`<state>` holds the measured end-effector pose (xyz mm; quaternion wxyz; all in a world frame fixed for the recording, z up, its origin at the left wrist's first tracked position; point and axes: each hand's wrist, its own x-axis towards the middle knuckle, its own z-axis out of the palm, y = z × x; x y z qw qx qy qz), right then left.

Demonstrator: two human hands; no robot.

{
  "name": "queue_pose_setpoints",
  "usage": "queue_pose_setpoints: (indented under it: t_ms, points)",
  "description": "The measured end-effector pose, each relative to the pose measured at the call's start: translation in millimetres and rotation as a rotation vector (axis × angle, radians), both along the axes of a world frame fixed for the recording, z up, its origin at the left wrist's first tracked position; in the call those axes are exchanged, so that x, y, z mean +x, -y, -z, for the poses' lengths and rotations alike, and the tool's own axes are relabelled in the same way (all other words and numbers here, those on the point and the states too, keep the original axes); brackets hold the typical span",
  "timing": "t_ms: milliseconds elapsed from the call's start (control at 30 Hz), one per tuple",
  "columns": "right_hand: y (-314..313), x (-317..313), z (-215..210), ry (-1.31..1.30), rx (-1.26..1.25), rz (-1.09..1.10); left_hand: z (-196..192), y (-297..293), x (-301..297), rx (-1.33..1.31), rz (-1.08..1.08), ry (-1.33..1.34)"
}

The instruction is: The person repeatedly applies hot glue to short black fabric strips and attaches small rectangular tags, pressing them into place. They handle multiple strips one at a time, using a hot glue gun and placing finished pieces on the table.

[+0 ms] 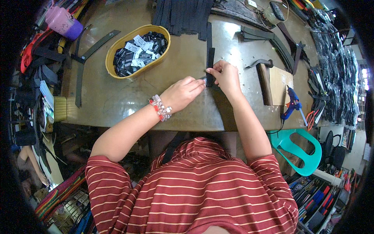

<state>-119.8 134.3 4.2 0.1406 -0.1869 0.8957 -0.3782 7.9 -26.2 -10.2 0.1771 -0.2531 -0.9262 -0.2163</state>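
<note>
Pinching the black strap (210, 58) on the table (183, 113), the right hand (227, 79) closes thumb to fingers; the left hand (182, 93) is at its near end, grip unclear. A yellow tub (110, 58) holds labels (141, 50).

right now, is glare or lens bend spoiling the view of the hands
In the head view, pale glare patches the tabletop but leaves the left hand and right hand readable; the tabletop's edges bow, the corners go black, and the shiny dark bundles at right glint.
</note>
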Motion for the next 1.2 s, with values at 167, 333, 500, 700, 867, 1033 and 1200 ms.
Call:
queue_pose_setpoints:
  t_ms: [167, 333, 500, 700, 867, 1033, 1200]
  points:
    - [-7, 8, 7, -0.158, -0.06, -0.008, -9, -7, -2, -0.136, -0.009, 0.043]
    - [-14, 35, -16, -0.553, 0.1, -0.227, -12, -21, 1, -0.21, -0.109, 0.122]
    - [-50, -3, -28, -0.362, -0.065, -0.478, -23, -48, 25, -0.261, -0.413, 0.195]
    - [-137, -21, -15, -0.713, 0.727, 0.213, -32, -76, 62, -0.236, -0.302, 0.531]
    - [-114, 28, -74, -0.326, 0.054, 0.25, -17, -91, 42, -0.146, -0.24, 0.353]
    - [-113, 118, -64, -0.219, 0.033, -0.071, -21, -88, 42, -0.153, -0.235, 0.369]
    - [-129, 136, -40, -0.319, -0.042, -0.078, -30, -91, 41, -0.245, -0.253, 0.457]
